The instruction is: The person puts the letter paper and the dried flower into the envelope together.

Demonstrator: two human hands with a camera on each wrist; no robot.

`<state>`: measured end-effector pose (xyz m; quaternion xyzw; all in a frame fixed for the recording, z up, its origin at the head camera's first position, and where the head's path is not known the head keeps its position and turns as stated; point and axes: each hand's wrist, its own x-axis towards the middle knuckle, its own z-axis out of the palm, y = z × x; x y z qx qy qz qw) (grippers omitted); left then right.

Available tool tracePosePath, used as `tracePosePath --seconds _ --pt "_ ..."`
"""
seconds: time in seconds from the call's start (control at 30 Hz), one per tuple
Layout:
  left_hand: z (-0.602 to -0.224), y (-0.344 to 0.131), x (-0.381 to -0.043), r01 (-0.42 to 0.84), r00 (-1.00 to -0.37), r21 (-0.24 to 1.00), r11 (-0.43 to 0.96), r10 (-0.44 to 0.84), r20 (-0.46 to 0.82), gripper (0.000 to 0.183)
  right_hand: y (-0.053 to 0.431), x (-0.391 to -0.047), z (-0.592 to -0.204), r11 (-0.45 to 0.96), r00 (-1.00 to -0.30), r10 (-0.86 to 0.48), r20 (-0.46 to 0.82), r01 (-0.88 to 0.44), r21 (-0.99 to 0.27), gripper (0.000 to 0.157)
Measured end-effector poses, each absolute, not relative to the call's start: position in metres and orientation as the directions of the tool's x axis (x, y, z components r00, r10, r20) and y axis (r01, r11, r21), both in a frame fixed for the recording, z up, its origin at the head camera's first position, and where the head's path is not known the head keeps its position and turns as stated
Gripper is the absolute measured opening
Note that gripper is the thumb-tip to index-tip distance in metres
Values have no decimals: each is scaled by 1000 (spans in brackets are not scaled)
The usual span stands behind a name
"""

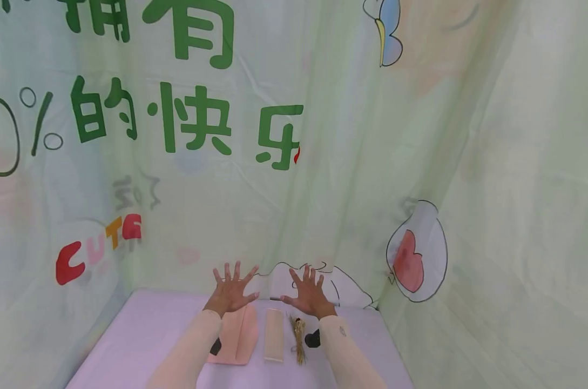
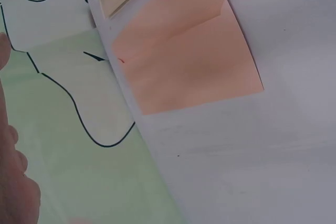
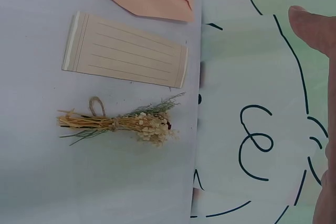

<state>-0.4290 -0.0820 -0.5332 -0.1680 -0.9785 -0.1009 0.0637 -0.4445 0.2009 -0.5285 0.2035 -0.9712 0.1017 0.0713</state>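
My left hand is held up with fingers spread, past the far end of a pink paper envelope. Its flap is unfolded in the left wrist view, where the envelope lies flat. My right hand, also spread wide and holding nothing, is raised beyond a small tied bunch of dried flowers. Between envelope and flowers lies a cream strip of lined paper. In the right wrist view the bunch shows a twine loop, and the lined paper curls slightly at its ends.
All three items lie on a pale lilac tabletop. Fabric curtains with printed green characters and cartoon drawings hang behind the table and along both sides. A black object sits at the right wrist, another at the left.
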Motion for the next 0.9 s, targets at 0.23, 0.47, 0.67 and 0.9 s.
tracePosePath --seconds 0.23,0.47,0.67,0.9 --pt "-551 -84 -439 357 -925 145 923 328 190 83 204 -441 -530 886 -908 -369 197 -408 -220 104" --pt "-558 -86 -442 367 -921 195 909 326 216 87 203 -441 -533 891 -917 -348 194 -388 -236 100" --pt "-569 -89 -443 389 -908 231 892 329 261 82 202 -442 -544 872 -925 -323 199 -373 -317 81" --pt "-586 -91 -430 385 -904 248 889 310 293 72 199 -442 -560 836 -949 -227 216 -304 -456 48"
